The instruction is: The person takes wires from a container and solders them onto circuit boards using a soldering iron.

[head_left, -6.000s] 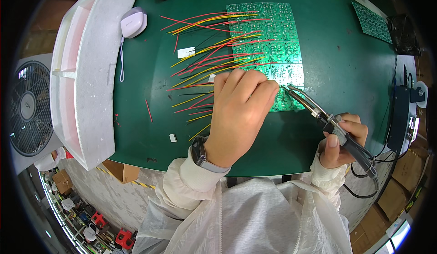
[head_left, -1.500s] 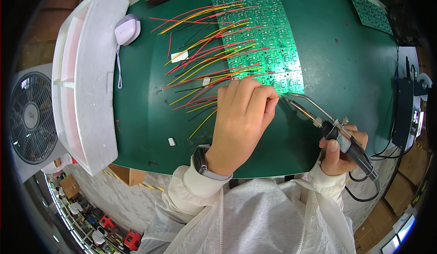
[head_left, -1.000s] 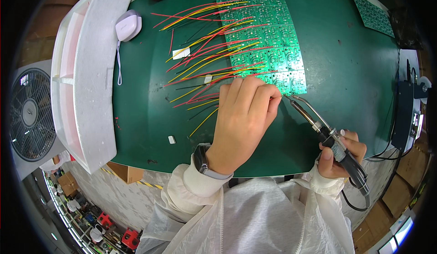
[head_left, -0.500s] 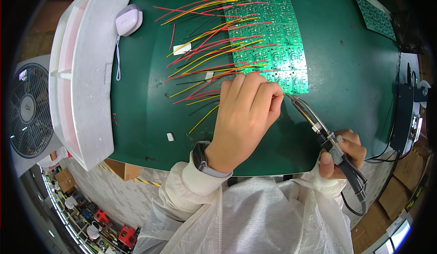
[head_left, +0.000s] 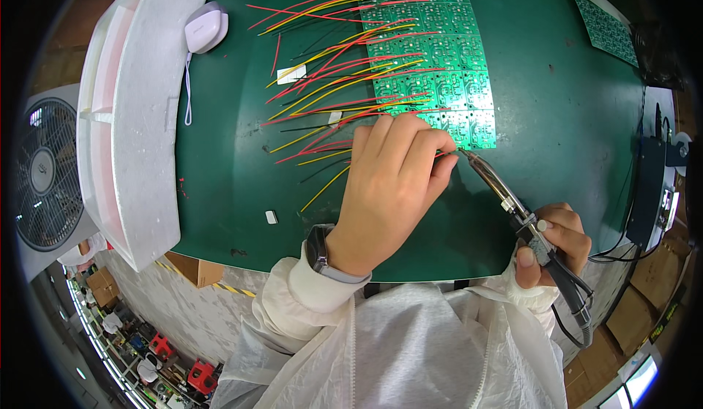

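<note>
A green circuit board panel [head_left: 454, 57] lies on the green table mat. Several red, yellow and black wires [head_left: 311, 105] run leftward from its pads. My left hand [head_left: 392, 186] is over the panel's near edge, thumb and fingertips pinched on a thin wire whose reddish end shows beside them. Much of that wire and the board's near-left corner are hidden under this hand. On the right, my right hand [head_left: 560, 244] grips the handle of a soldering iron [head_left: 505, 193] with a thin metal tube alongside. Its tip meets the board's near edge, right by my left fingertips.
A white foam tray [head_left: 150, 138] stands along the left, with a fan [head_left: 45, 167] beyond it. Near the tray lies a pale lilac case [head_left: 207, 30] with a strap. Another board panel [head_left: 604, 30] is at the far right, above a dark soldering station [head_left: 650, 189].
The soldering iron's tip has shifted slightly left and up, closer to my left fingertips. A reddish wire end now shows at those fingertips. The left hand has barely moved.
</note>
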